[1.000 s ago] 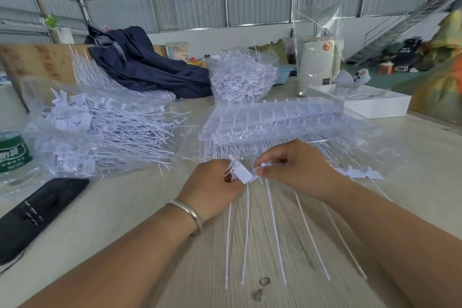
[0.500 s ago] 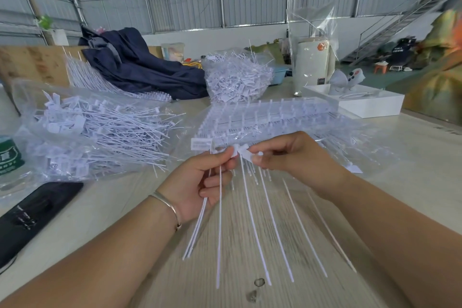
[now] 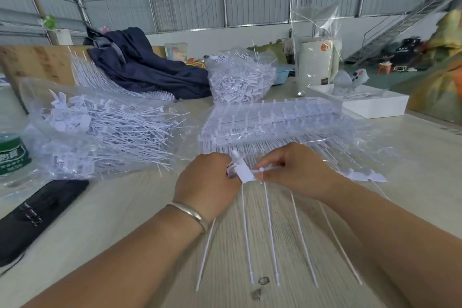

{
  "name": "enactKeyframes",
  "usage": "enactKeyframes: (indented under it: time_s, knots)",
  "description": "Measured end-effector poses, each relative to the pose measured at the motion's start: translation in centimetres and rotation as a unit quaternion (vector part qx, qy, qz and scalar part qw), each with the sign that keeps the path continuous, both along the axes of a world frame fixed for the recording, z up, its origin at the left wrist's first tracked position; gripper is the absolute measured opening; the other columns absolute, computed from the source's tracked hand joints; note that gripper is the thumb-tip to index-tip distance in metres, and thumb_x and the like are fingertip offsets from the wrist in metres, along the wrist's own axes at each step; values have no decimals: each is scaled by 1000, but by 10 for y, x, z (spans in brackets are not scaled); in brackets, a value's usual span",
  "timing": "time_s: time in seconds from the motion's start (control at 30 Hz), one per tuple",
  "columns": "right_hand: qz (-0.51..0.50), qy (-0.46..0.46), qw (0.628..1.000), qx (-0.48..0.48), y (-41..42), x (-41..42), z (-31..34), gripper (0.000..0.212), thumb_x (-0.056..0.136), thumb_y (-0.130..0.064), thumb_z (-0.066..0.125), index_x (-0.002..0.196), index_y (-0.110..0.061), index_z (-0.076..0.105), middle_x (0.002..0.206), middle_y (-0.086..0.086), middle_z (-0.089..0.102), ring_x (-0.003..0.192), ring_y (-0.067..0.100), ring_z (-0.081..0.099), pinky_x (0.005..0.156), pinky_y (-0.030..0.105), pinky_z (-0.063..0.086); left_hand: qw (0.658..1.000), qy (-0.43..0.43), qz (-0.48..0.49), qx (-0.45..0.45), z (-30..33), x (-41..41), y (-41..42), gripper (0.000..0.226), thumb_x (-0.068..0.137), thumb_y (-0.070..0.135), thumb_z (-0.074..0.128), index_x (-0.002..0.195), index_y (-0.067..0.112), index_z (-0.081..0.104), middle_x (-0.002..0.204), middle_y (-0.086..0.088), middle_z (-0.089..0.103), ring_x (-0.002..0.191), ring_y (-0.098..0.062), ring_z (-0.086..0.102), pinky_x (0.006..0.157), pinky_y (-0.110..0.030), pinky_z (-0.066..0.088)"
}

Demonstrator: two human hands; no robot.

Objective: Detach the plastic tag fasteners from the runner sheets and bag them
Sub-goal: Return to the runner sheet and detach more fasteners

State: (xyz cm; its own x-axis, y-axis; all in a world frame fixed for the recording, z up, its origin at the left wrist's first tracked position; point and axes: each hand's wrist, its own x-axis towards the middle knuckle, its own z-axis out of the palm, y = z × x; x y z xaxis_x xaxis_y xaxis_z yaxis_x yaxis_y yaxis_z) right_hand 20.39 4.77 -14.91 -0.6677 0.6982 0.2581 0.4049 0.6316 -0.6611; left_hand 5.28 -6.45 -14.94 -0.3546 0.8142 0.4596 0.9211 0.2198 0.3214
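Centrally, near the tabletop's [image 3: 120, 207] front edge: left hand [image 3: 207, 180] curled round a few white tag fasteners [image 3: 243, 172], their flat heads showing at its fingers, tails trailing toward the front edge. Right hand [image 3: 297, 172] pinches a thin runner strip [image 3: 262, 170] between thumb and forefinger, touching those heads. Short piece of runner with tabs [image 3: 362, 176] lies just right of the right hand. Runner sheets [image 3: 270, 120] stacked in clear wrap just behind both hands. Clear bag of loose fasteners [image 3: 100, 130] toward the left edge; second full bag [image 3: 240, 77] further back. Dark phone [image 3: 37, 215] and green-labelled bottle [image 3: 12, 155] at the left edge. Navy cloth [image 3: 145, 65] at back, white box [image 3: 370, 105] back right.
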Motion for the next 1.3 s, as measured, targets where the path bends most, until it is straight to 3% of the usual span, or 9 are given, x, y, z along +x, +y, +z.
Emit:
enactKeyframes:
  time_s: [0.1,0.27,0.4,0.53,0.73,0.9,1.17,1.23,1.3]
  knots:
    - [5,2,1000,-11,0,2,2,7,79,-31,77,77,-38,75,75,-20,70,72,-1,61,63,16,39,1000,-10,-15,6,-3,0,0,25,82,26,60,62,19,47,63,3,52,61,-19,52,50,-28,30]
    - [-7,21,999,-26,3,3,5,10,82,-33,74,75,-40,75,56,-29,60,55,-10,54,61,18,36,974,-216,-70,9,-6,-6,2,31,83,15,66,53,15,63,52,7,60,48,-3,51,51,-19,37]
    - [11,129,985,-112,1,8,13,11,82,-21,76,78,-31,78,78,-16,74,77,-3,66,70,10,46,887,-451,-98,10,0,-17,2,31,79,23,77,55,12,61,53,-2,50,41,-11,35,42,-19,28]
    - [18,192,972,-136,-4,8,20,10,79,-16,77,76,-25,79,84,4,76,88,20,68,70,12,48,813,-564,-145,-10,11,-24,1,45,54,30,82,83,4,59,51,-2,36,38,-10,19,34,-16,18]
    - [20,186,976,-112,-6,9,25,6,76,-18,76,74,-22,80,78,7,74,68,9,62,59,6,45,808,-560,-180,-31,16,-24,3,38,73,14,74,55,18,41,45,3,27,37,-11,19,35,-15,17]
    - [20,189,975,-113,-5,9,26,3,72,-18,77,72,-17,79,85,15,73,81,31,66,63,9,48,815,-542,-195,-52,18,-24,4,50,85,5,63,40,22,51,41,9,23,34,-7,16,36,-12,15]
    - [26,215,967,-135,8,27,44,10,57,-22,72,57,-12,72,60,0,60,58,5,54,65,19,42,747,-625,-225,31,22,-41,-3,28,65,8,64,60,23,42,40,12,21,32,-3,16,35,-12,10]
    - [13,251,959,-135,19,40,51,20,57,-24,73,62,-4,69,65,6,56,59,11,48,66,26,37,767,-611,-181,72,29,-55,-7,33,67,11,70,63,22,39,41,12,23,34,-4,18,34,-13,13]
    - [-6,261,955,-138,22,43,49,13,65,-23,76,67,-11,74,67,0,61,60,9,51,68,25,37,890,-443,-94,56,27,-56,-7,40,73,16,79,56,23,44,44,10,32,40,-9,26,37,-19,20]
